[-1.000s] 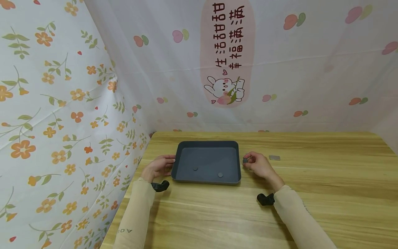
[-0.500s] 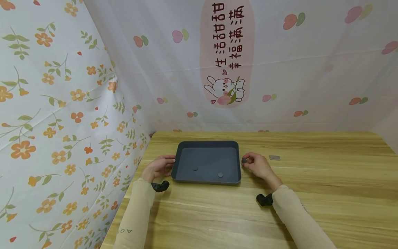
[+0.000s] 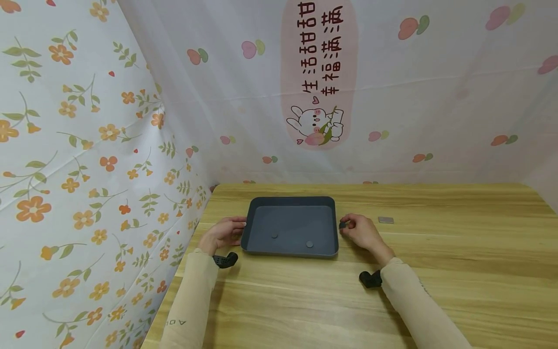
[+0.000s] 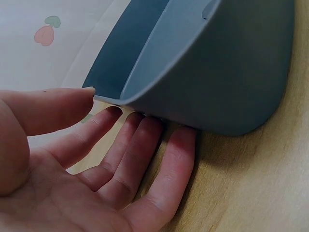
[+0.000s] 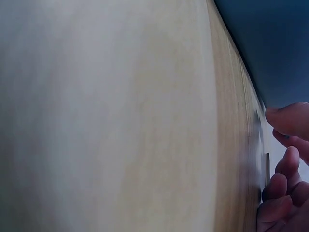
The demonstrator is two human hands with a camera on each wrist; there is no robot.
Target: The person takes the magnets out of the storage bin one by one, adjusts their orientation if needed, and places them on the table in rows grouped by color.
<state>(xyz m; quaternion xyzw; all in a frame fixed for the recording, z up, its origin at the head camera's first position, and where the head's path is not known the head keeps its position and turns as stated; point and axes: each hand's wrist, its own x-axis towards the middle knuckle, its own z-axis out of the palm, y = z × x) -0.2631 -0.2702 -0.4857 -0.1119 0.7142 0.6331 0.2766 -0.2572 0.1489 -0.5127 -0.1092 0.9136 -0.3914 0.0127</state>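
Note:
A dark grey rectangular tray [image 3: 289, 201] lies on the wooden table, with two small grey discs [image 3: 309, 244] inside it. At its left side, my left hand [image 3: 224, 233] holds the tray. In the left wrist view the thumb [image 4: 58, 108] meets the rim while the curled fingers [image 4: 166, 169] touch the outer wall from below. Just beyond the tray's right wall, my right hand [image 3: 364, 232] pinches a small dark disc [image 3: 342, 225] between thumb and fingertips. The right wrist view has this hand [image 5: 287, 193] at its right edge, with the disc hidden.
A small grey rectangular plate [image 3: 385, 220] lies on the wooden table [image 3: 457, 261] to the right of my right hand. A printed white curtain [image 3: 392, 97] hangs behind the table, and a flowered one [image 3: 87, 169] runs along the left.
My right hand has shifted slightly left, closer to the tray's wall, with the dark disc still pinched. The left hand and the tray have stayed in place.

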